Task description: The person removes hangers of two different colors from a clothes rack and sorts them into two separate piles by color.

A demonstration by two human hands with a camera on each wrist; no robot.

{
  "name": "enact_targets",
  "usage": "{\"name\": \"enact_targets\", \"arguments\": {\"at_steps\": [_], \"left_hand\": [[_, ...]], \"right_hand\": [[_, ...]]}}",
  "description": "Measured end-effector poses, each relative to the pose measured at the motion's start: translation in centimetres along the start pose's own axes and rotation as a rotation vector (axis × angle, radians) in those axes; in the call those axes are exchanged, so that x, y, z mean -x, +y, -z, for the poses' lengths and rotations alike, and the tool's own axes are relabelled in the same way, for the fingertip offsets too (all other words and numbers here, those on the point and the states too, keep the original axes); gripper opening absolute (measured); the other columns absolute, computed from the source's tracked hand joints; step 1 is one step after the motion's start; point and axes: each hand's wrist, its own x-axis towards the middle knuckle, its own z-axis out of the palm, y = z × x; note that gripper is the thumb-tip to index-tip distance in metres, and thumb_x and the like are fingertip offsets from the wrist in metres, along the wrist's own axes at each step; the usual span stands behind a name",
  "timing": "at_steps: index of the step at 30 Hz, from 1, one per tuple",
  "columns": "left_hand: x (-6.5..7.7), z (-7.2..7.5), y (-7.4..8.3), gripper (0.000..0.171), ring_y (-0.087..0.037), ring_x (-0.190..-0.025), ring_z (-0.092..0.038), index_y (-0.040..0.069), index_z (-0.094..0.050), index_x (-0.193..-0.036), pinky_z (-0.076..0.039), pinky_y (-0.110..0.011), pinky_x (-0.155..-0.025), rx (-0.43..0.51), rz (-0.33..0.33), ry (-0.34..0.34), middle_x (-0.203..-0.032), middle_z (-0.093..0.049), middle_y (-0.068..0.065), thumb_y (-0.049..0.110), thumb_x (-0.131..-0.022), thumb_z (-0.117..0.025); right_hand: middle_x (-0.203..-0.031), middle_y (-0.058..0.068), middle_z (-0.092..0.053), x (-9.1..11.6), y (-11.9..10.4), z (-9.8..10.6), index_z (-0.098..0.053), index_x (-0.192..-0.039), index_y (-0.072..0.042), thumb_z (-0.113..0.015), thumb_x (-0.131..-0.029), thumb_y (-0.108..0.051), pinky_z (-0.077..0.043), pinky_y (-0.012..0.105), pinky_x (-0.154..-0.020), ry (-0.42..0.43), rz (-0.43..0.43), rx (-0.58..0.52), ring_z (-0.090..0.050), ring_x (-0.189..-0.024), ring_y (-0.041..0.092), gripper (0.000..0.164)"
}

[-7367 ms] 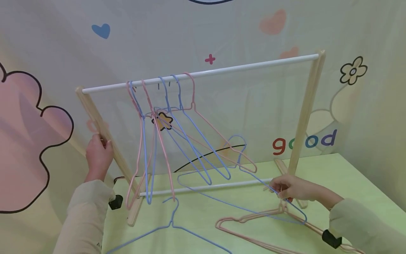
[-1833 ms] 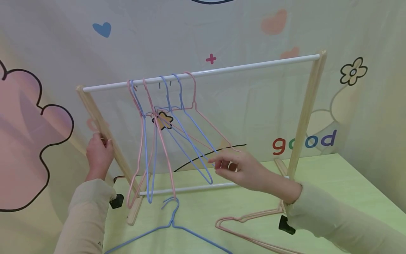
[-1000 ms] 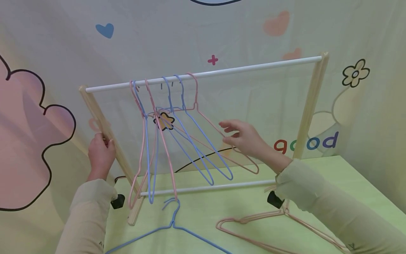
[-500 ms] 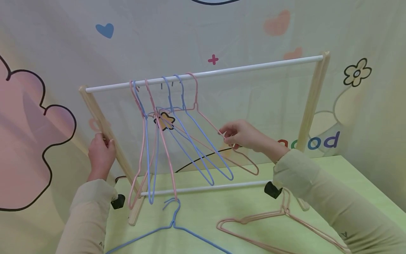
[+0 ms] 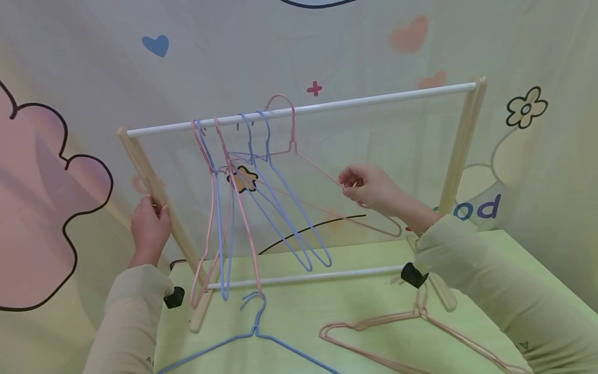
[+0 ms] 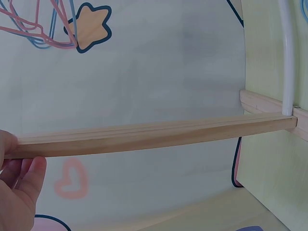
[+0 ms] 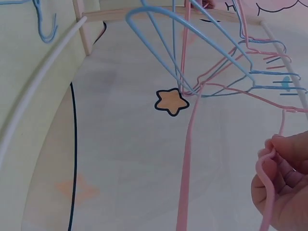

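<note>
Above the table, my right hand (image 5: 374, 189) pinches one sloping arm of a pink clothes hanger (image 5: 317, 166). That hanger's hook stands raised over the white rail (image 5: 374, 99), with its tip behind it. In the right wrist view, thumb and fingers hold the pink hanger (image 7: 267, 187) at the notch in its arm. My left hand (image 5: 150, 228) grips the left wooden post (image 5: 148, 176) of the rack; the left wrist view shows fingers (image 6: 33, 175) on the post (image 6: 144, 137). Several blue hangers (image 5: 268, 140) and pink hangers (image 5: 245, 234) hang on the rail's left part.
Blue hangers (image 5: 255, 328) lie at the front of the pale green table (image 5: 289, 311). Pink hangers (image 5: 422, 311) lie stacked to their right. A lower white bar (image 5: 308, 278) joins the rack's feet. The right post (image 5: 462, 150) stands near my right forearm. A printed curtain hangs behind.
Earlier my right hand held a blue hanger; the blue hanger at the front now shows a doubled hook. The hand then rose to the rightmost pink hanger, took hold, and lifted it rightward.
</note>
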Motion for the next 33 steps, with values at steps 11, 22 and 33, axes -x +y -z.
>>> {"name": "enact_targets", "arguments": {"at_steps": [11,22,33], "left_hand": [[0.2,0.0,-0.2,0.03,-0.038,-0.09,-0.049,-0.006,-0.045,-0.11,-0.038,-0.05,-0.08,-0.012,0.004,0.001,-0.099,-0.051,-0.025,0.016,-0.091,-0.041],[0.3,0.0,-0.1,0.028,-0.039,-0.089,-0.048,-0.007,-0.045,-0.107,-0.037,-0.05,-0.079,-0.015,-0.01,0.022,-0.097,-0.051,-0.025,0.015,-0.09,-0.042],[0.1,0.0,0.0,0.028,-0.039,-0.09,-0.048,-0.006,-0.044,-0.108,-0.037,-0.05,-0.08,-0.018,-0.012,0.015,-0.097,-0.051,-0.025,0.015,-0.09,-0.042]], "right_hand": [[-0.086,0.012,-0.054,1.5,-0.3,1.8,-0.058,-0.103,0.0,-0.051,-0.085,-0.001,-0.04,0.022,-0.063,0.136,0.055,0.208,-0.048,-0.075,0.019,0.019],[-0.091,0.016,-0.058,2.7,-0.4,4.5,-0.058,-0.103,0.001,-0.051,-0.085,-0.003,-0.039,0.017,-0.06,0.26,0.083,0.255,-0.05,-0.076,0.018,0.019],[-0.091,0.015,-0.059,4.5,0.9,7.0,-0.059,-0.102,0.0,-0.05,-0.086,-0.002,-0.038,0.014,-0.056,0.357,0.084,0.293,-0.047,-0.072,0.01,0.019]]}}
